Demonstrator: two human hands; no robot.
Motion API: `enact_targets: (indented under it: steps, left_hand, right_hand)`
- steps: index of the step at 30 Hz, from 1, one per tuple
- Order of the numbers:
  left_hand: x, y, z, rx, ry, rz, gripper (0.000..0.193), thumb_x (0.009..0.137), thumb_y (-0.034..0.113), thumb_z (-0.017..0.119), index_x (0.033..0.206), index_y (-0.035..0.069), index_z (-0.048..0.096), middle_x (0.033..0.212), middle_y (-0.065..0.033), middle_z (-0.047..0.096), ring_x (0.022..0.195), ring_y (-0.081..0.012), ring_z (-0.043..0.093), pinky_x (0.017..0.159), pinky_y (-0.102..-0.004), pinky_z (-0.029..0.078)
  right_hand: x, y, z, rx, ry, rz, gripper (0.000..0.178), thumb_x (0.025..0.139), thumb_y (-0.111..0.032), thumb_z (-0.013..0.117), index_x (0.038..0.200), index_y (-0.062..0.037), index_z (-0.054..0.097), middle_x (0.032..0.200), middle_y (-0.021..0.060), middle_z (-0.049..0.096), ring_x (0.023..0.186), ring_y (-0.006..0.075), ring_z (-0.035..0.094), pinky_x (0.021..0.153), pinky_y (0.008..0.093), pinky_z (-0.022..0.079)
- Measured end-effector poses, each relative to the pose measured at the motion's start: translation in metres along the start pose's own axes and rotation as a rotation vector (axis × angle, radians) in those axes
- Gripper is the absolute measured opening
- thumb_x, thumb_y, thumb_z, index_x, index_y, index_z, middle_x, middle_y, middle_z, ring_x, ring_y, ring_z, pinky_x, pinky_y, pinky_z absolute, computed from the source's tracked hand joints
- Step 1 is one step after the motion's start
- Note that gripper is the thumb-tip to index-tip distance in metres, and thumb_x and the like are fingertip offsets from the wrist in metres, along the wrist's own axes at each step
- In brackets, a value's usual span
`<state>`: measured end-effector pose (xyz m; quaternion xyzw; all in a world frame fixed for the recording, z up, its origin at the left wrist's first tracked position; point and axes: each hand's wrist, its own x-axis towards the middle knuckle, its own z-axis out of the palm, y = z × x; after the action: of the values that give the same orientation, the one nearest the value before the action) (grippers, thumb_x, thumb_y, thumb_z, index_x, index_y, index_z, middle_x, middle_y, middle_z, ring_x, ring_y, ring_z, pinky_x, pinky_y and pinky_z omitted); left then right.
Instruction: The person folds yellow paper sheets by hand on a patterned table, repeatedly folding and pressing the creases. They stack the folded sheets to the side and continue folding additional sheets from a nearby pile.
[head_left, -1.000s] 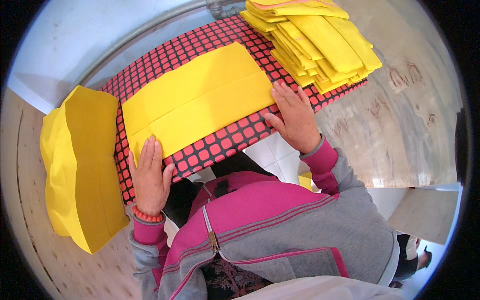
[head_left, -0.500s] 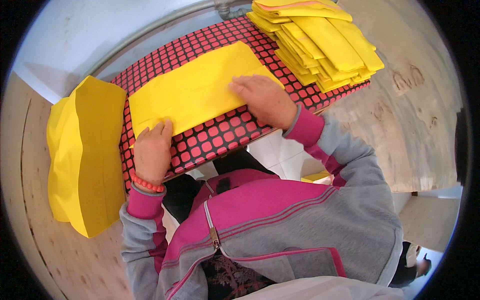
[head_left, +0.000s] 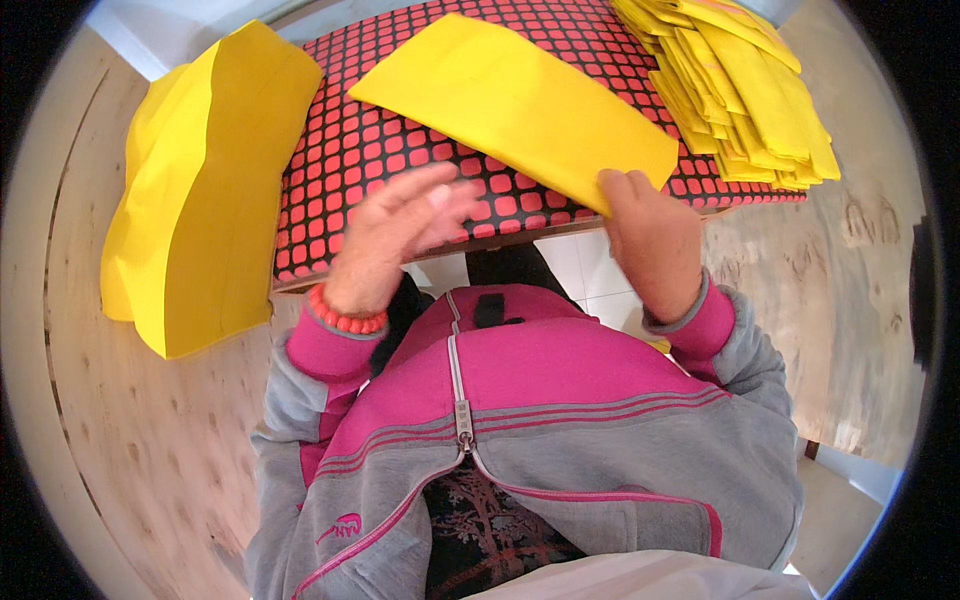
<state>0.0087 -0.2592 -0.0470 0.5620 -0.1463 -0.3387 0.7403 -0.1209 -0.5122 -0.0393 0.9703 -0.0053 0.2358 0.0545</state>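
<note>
A flat, folded piece of yellow fabric-like sheet (head_left: 510, 95) lies slantwise over the table. My right hand (head_left: 652, 235) pinches its near right corner, thumb hidden beneath the fingers. Off the sheet, nearer to me, my left hand (head_left: 400, 230) hovers over the table's front edge. Its fingers are apart, somewhat blurred, and nothing is in them. A red bead bracelet (head_left: 345, 318) circles my left wrist.
The table bears a black cover with a red square pattern (head_left: 335, 215). At the far right stands a pile of folded yellow pieces (head_left: 745, 110). Larger yellow sheets (head_left: 215, 200) stand curved at the left, on a wooden board (head_left: 150, 420). Another wooden surface (head_left: 820, 300) lies to the right.
My left hand has left the sheet and drawn back toward me. The sheet has swung round, its right end now nearer, with my right hand gripping that corner. The view has shifted.
</note>
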Motion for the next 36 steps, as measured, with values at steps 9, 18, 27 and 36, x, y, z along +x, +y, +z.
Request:
enact_targets:
  steps: [9, 18, 27, 36]
  left_hand:
    - [-0.012, -0.029, 0.022, -0.333, 0.035, -0.328, 0.04, 0.101, 0.034, 0.058, 0.13, 0.006, 0.057, 0.116, -0.0098, 0.068, 0.102, -0.0207, 0.068, 0.089, -0.0351, 0.055]
    - [-0.048, -0.027, -0.016, -0.251, 0.031, -0.246, 0.044, 0.095, 0.006, 0.059, 0.137, -0.002, 0.052, 0.133, -0.014, 0.063, 0.121, -0.0248, 0.063, 0.106, -0.0387, 0.049]
    - [-0.045, 0.003, -0.056, -0.019, -0.21, -0.369, 0.055, 0.091, 0.007, 0.065, 0.142, -0.004, 0.048, 0.135, -0.0151, 0.061, 0.12, -0.0235, 0.063, 0.104, -0.0366, 0.049]
    - [0.104, 0.09, -0.104, 0.927, -0.463, -0.399, 0.051, 0.087, 0.017, 0.076, 0.13, -0.003, 0.059, 0.118, -0.0077, 0.071, 0.101, -0.0158, 0.068, 0.09, -0.0324, 0.055]
  right_hand:
    - [0.005, -0.099, -0.016, 0.101, -0.047, -0.291, 0.022, 0.086, -0.018, 0.058, 0.105, -0.0068, 0.059, 0.076, 0.0052, 0.058, 0.062, 0.0197, 0.065, 0.05, 0.0324, 0.05]
    - [0.018, -0.013, -0.046, 0.382, 0.07, -0.265, 0.048, 0.084, -0.029, 0.073, 0.126, -0.009, 0.06, 0.101, 0.0107, 0.068, 0.088, 0.0312, 0.069, 0.07, 0.0422, 0.055]
    - [0.008, 0.014, 0.051, 0.372, 0.234, -0.382, 0.057, 0.081, -0.014, 0.073, 0.136, -0.009, 0.056, 0.142, 0.0145, 0.056, 0.13, 0.0342, 0.054, 0.108, 0.047, 0.043]
    - [0.026, -0.023, 0.064, 0.43, 0.286, -0.531, 0.021, 0.084, -0.014, 0.059, 0.102, -0.0045, 0.062, 0.112, 0.0121, 0.067, 0.112, 0.0288, 0.064, 0.101, 0.0408, 0.048]
